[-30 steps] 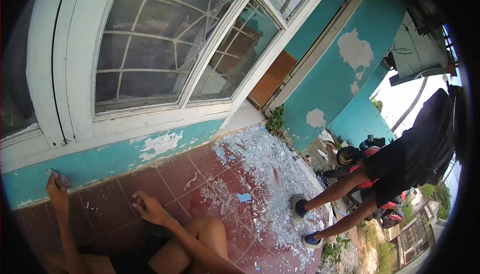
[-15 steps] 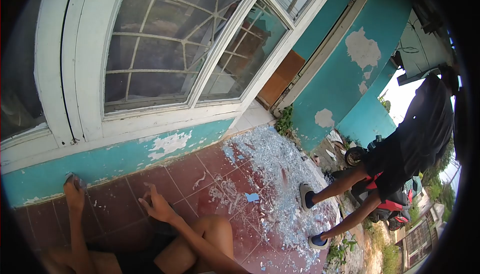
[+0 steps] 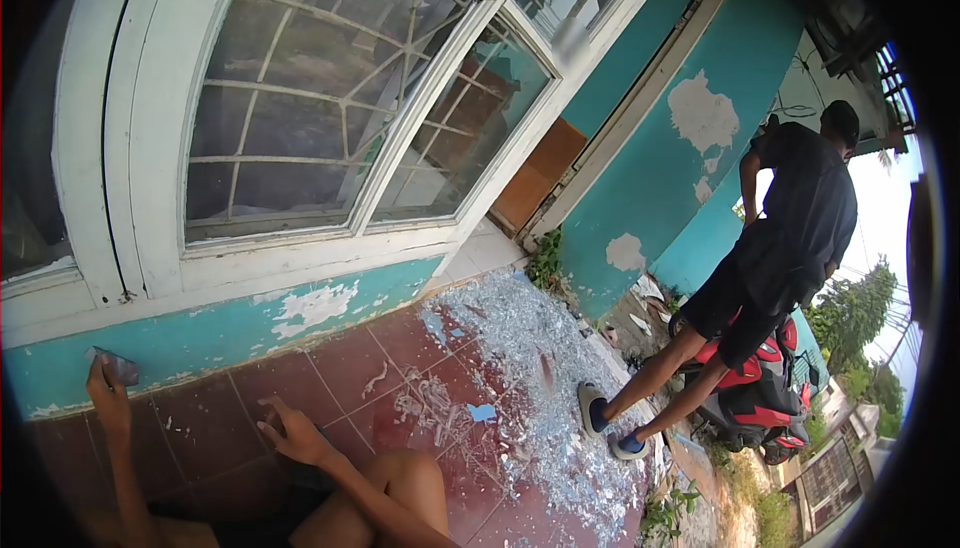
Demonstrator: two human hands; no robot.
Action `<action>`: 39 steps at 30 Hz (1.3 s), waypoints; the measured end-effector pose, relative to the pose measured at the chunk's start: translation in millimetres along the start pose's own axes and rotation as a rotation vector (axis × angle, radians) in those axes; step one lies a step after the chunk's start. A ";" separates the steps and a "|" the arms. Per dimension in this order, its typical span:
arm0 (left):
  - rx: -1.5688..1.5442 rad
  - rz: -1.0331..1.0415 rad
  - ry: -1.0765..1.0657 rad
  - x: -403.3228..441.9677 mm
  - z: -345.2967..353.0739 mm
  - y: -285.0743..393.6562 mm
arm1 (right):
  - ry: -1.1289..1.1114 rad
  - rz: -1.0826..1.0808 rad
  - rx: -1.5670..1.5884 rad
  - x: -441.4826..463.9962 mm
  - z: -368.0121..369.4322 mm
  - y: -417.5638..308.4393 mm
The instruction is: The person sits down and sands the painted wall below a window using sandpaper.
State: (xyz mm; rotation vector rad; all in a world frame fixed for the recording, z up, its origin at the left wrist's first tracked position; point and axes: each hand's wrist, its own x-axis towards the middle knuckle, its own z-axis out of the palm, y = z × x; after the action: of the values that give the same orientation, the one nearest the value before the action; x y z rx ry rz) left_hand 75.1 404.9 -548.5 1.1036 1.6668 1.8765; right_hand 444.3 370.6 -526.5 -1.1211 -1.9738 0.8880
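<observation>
My left hand (image 3: 108, 395) grips a small grey block (image 3: 122, 367), which lies against the low turquoise wall (image 3: 215, 340) under the window. Whether it is a sanding block or something else I cannot tell. Held over the dark red floor tiles (image 3: 275, 376), my right hand (image 3: 296, 433) has its fingers apart and nothing in them. A large patch of the wall's paint (image 3: 315, 308) is gone, showing a whitish layer.
Pale blue and white paint flakes (image 3: 540, 388) cover much of the floor to the right. Beyond them a person in dark clothes (image 3: 790, 218) stands beside a red motorcycle (image 3: 760, 388). Above the wall is a white-framed window (image 3: 300, 253) with a metal grille.
The grey block shows more plainly, slightly higher on the wall with my left hand. The other person has straightened up from a bent stance. The whole view has shifted a little.
</observation>
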 end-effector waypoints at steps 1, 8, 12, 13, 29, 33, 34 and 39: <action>0.328 0.204 -0.092 0.5 -4.0 -25.5 | 0.000 0.029 0.014 0.7 -3.7 -6.6; 0.355 0.309 -0.002 1.7 -1.0 3.6 | 0.021 -0.004 -0.006 4.3 -4.9 -1.0; 0.694 0.351 -0.190 -15.6 4.3 11.5 | 0.026 0.076 0.020 3.8 -13.7 -21.8; 0.685 0.380 -0.245 -20.6 5.8 5.7 | 0.012 0.087 0.028 3.5 -14.3 -24.5; 0.554 0.224 -0.055 -12.9 7.3 28.1 | 0.042 0.028 0.004 2.5 -8.6 -11.4; 0.710 0.321 -0.153 -24.9 18.4 24.9 | 0.033 0.095 0.054 9.0 -11.3 -31.0; 0.678 0.225 -0.160 -19.9 14.8 44.5 | 0.026 0.105 0.071 10.6 -11.4 -31.5; 0.676 0.254 -0.081 -23.3 10.8 30.6 | 0.024 0.126 0.057 1.5 -12.1 -19.7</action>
State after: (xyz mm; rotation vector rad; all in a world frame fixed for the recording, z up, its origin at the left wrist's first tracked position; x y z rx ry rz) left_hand 103.7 388.2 -526.3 1.6860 2.2745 1.3833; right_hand 445.3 366.9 -503.7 -1.2279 -1.8633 0.9849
